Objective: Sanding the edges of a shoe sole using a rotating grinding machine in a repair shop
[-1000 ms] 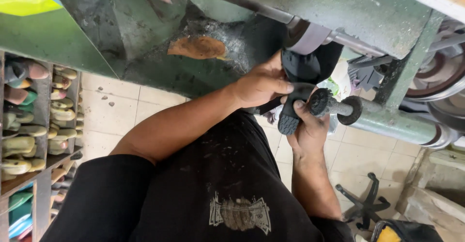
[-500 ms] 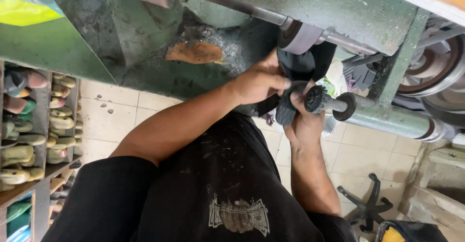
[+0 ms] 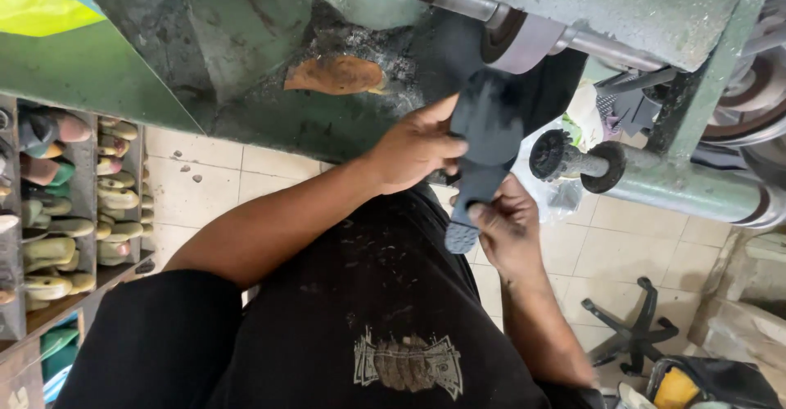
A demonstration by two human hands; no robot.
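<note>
Dark grey shoe sole [image 3: 485,143] held up against sanding drum [image 3: 524,42] of green machine [image 3: 270,73], far end at drum, near heel end pointing down toward body. Long axis near-to-far, slightly tilted. Left hand [image 3: 417,149] clasping sole's left edge at mid-length, fingers curled over face. Right hand [image 3: 508,233] pinching near heel end from below, thumb on top. Both touching sole; left nearer drum. Rack of shoe lasts [image 3: 49,204] far left. Grooved roller [image 3: 553,155] just right of sole.

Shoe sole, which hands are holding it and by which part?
Both: left hand grips the dark grey shoe sole at its middle edge, right hand pinches its narrow heel end.
</note>
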